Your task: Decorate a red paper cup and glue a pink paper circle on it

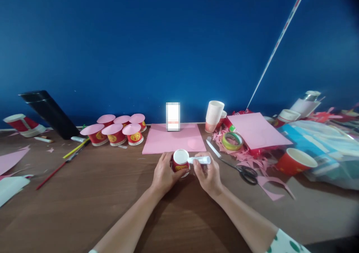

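My left hand (164, 173) is closed around a red paper cup (179, 167) with a yellow print, its white round base facing up. The cup stands upside down at the middle of the table. In my right hand (209, 176) is a white glue tube (202, 160), gripped between thumb and fingers. Its narrow tip points left and meets the edge of the cup's base, or comes very close to it. Just behind the cup lies a stack of pink paper (168, 141) with a pink paper disc (193, 144) on it.
Several upside-down cups (112, 138) topped with pink discs stand back left, near a black bottle (52, 114). Nested paper cups (214, 114), a tape roll (232, 141), pink scraps (252, 157), scissors (247, 174) and an orange cup (294, 162) crowd the right. A blue wall (179, 51) rises behind.
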{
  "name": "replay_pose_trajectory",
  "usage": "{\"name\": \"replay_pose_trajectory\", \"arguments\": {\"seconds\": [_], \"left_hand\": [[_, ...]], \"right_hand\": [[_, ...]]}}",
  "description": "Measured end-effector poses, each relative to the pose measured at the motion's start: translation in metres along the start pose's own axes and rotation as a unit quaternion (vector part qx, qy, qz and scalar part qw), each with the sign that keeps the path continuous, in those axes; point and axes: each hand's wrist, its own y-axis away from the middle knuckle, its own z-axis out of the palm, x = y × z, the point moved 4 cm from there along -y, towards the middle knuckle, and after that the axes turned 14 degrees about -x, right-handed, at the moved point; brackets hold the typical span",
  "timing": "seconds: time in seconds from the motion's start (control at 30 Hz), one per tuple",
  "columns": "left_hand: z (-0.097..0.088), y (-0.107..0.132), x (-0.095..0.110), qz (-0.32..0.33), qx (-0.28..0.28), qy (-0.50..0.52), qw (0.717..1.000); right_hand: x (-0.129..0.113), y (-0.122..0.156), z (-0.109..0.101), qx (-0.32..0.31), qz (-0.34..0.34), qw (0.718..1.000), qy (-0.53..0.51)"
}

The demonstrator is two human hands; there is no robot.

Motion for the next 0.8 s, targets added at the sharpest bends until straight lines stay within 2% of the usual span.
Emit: {"name": "replay_pose_trajectory", "arguments": {"seconds": [0.17,0.33,0.47,0.67,0.8], "left_hand": [[0.0013,-0.0009,-0.0023,-0.004,-0.003,-0.005,1.0],[0.0023,-0.0013,-0.0033,0.0,-0.001,-0.008,1.0],[0.0025,-0.0018,-0.0043,-0.008,0.003,-0.007,1.0],[0.0016,-0.0023,-0.0032,-0.015,0.004,-0.016,1.0],[0.0028,-0.002,-0.0047,-0.014,0.004,-0.016,1.0]], "right_hand": [[-0.0087,0.0,0.0028,-0.018,-0.031,0.999,-0.002],[-0.004,0.0,0.002,-0.004,-0.02,1.0,0.012],[-0.0032,0.0005,0.0044,-0.026,-0.059,0.996,0.055],[-0.0046,0.0026,0.0026,0.0,-0.078,0.994,0.073],[-0.0054,0.0025,0.0062,-0.03,-0.086,0.993,0.078]]}}
